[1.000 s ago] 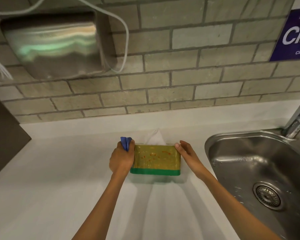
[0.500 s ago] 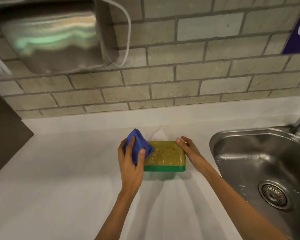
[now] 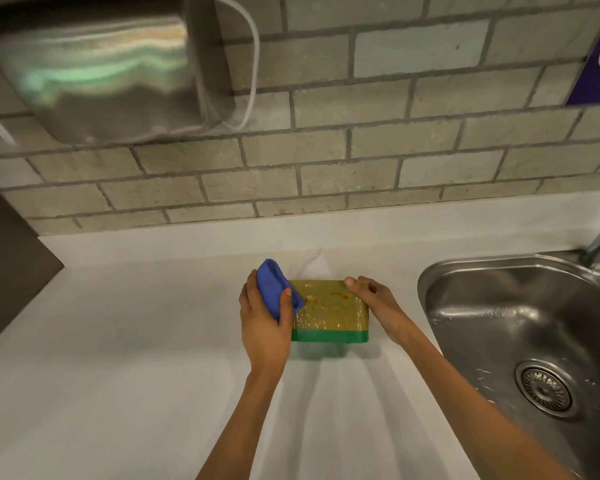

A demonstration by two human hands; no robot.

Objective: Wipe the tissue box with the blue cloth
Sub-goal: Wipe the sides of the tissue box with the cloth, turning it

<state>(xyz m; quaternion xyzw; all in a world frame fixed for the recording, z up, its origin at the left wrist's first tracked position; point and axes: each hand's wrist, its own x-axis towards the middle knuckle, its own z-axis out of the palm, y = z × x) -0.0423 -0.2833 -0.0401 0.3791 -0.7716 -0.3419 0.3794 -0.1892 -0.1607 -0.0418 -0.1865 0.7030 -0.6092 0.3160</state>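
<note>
Lying tissue box long-axis left-right

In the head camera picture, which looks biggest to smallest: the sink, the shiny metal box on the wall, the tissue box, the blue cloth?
1. Metal box on the wall and sink: similar, both cut off by the frame, so unranked.
2. Tissue box.
3. Blue cloth, partly hidden in the left hand.

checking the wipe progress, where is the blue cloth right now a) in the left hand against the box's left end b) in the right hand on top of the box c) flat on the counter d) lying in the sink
a: the left hand grips the cloth against the left end of the box, while the right hand steadies the other end.
</note>
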